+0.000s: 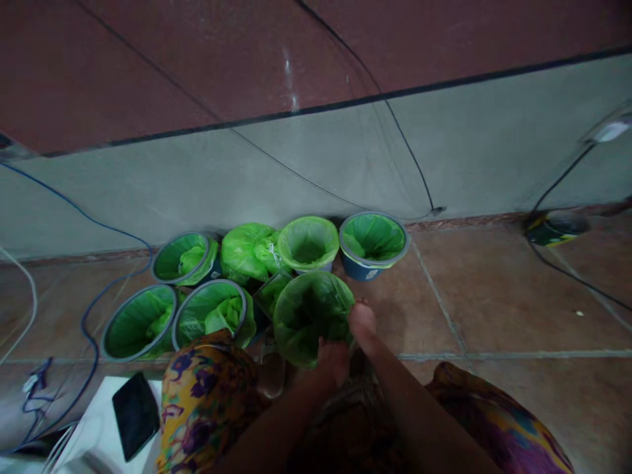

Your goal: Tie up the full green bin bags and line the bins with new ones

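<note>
Several small bins lined with green plastic bags stand on the tiled floor by the wall. The nearest one [309,309] is fully wrapped in its green bag. My left hand [334,361] is closed on the bag's near edge. My right hand [363,325] pinches the bag's right rim. My forearms reach in from below, over my patterned clothing [207,395]. A blue bin with a grey rim [373,247] stands behind to the right. Another bag-covered bin [309,243] stands straight behind. A bunched green bag [248,250] lies to its left.
Three more grey-rimmed lined bins [139,324] [212,311] [184,258] stand to the left. A black phone [134,413] lies on a white object [93,428] at lower left. A blue cable [89,316] trails on the floor. A dark object with a black cord [553,230] sits by the wall.
</note>
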Tool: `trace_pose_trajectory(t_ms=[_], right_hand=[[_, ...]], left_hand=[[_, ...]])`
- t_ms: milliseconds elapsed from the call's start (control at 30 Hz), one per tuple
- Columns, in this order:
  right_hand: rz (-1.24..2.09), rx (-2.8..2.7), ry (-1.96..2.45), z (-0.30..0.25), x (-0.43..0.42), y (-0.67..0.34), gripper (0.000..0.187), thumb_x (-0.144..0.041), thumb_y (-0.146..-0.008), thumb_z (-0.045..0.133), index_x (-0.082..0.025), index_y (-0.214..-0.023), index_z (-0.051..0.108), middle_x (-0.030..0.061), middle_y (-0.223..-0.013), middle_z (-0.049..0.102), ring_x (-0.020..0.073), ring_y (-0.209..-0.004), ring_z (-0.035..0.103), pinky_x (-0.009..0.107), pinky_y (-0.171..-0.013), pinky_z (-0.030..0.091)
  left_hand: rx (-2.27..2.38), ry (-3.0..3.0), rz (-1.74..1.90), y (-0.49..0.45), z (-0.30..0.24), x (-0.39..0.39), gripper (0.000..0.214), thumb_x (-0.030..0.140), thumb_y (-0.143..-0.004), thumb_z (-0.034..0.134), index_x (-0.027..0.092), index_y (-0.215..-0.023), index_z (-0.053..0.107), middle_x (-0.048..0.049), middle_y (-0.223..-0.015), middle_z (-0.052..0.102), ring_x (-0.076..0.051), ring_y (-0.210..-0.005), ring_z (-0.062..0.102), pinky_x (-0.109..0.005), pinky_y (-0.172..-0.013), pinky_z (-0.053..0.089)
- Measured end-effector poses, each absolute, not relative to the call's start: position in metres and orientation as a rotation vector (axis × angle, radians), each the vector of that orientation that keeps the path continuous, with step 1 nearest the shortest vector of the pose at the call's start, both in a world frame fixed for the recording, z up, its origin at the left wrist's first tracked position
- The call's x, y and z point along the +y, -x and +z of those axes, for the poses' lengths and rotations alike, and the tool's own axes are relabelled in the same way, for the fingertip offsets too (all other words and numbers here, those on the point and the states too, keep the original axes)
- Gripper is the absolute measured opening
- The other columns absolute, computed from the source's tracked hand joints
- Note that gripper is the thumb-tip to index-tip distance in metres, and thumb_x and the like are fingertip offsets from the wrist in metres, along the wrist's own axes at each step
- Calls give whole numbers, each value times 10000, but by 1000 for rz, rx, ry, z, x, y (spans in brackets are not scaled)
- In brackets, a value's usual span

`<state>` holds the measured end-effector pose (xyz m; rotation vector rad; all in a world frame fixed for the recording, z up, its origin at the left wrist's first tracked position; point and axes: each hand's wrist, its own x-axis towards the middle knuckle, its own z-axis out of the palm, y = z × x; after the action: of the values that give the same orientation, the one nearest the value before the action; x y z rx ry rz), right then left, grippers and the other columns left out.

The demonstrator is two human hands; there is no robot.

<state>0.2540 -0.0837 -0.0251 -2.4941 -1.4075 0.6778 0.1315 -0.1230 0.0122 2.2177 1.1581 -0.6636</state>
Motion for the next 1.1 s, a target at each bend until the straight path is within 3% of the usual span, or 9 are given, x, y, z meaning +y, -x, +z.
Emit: trace_pose_trajectory(t_ms=[133, 233, 333, 433, 533, 700, 933, 1100], right_hand=[[708, -1307, 2535, -18, -107, -240, 306, -209, -930, 464, -67, -1125, 652, 199, -1062, 692, 221, -876, 700, 270, -722, 487], [698, -1168, 2491, -17, -130, -232, 461, -415, -931, 491, -74, -1215, 615, 220, -1135, 671, 264, -979, 686, 311, -794, 493], [655, -946, 2408, -19, -145, -237, 561, -498, -953, 384, -60, -1218, 614, 232, -1144, 669, 284, -1035, 667, 334, -841, 486], [668, -837, 2328, -22, -143, -252, 553, -440, -973, 300, -53, -1155, 652, 218, -1050, 703, 281, -989, 677, 329, -820, 487], [691, -826, 2318, -21, -127, -264, 514, -388, -967, 299, -70, -1108, 677, 201, -1015, 715, 279, -979, 673, 335, -833, 485], [753, -864, 2175, -21, -91, -267, 473, -356, -967, 304, -108, -1117, 677, 175, -1131, 700, 254, -1085, 638, 347, -957, 458], [824, -801, 2000, -29, -69, -260, 448, -345, -971, 340, -115, -1201, 647, 148, -1232, 672, 206, -1163, 613, 292, -1025, 427], [841, -890, 1980, -34, -71, -247, 449, -326, -987, 298, -141, -1209, 642, 123, -1190, 695, 188, -1094, 645, 272, -967, 459]], left_hand=[[1006, -2408, -724, -101, 15, -118, 341, 258, -875, 452, 131, -1082, 691, -166, -1071, 709, -322, -1094, 614, -598, -1136, 202], [928, -2580, -765, -66, 20, -113, 363, 190, -883, 406, 126, -1098, 691, -171, -1078, 698, -314, -1107, 594, -596, -1148, 154], [899, -2568, -834, -44, 31, -97, 328, 242, -857, 503, 129, -1101, 691, -183, -1125, 677, -343, -1130, 576, -610, -1119, 211], [1051, -2364, -643, -53, 39, -67, 468, 423, -859, 550, 151, -1233, 616, -167, -1245, 634, -325, -1146, 589, -500, -1037, 403], [1393, -2187, -250, -88, 32, -35, 462, 294, -915, 477, 126, -1343, 518, -151, -1351, 583, -231, -1248, 551, -331, -1080, 393], [1614, -2012, -162, -143, -4, -9, 579, 232, -882, 545, 43, -1411, 405, -208, -1358, 571, -237, -1243, 568, -272, -1027, 433], [1563, -2031, -329, -165, -36, 2, 328, 226, -952, 416, 108, -1111, 677, -179, -1126, 705, -260, -1091, 660, -309, -899, 500], [1497, -2067, -421, -160, -54, 9, 259, 185, -903, 498, 98, -969, 733, -190, -1034, 729, -276, -1029, 690, -320, -878, 527]])
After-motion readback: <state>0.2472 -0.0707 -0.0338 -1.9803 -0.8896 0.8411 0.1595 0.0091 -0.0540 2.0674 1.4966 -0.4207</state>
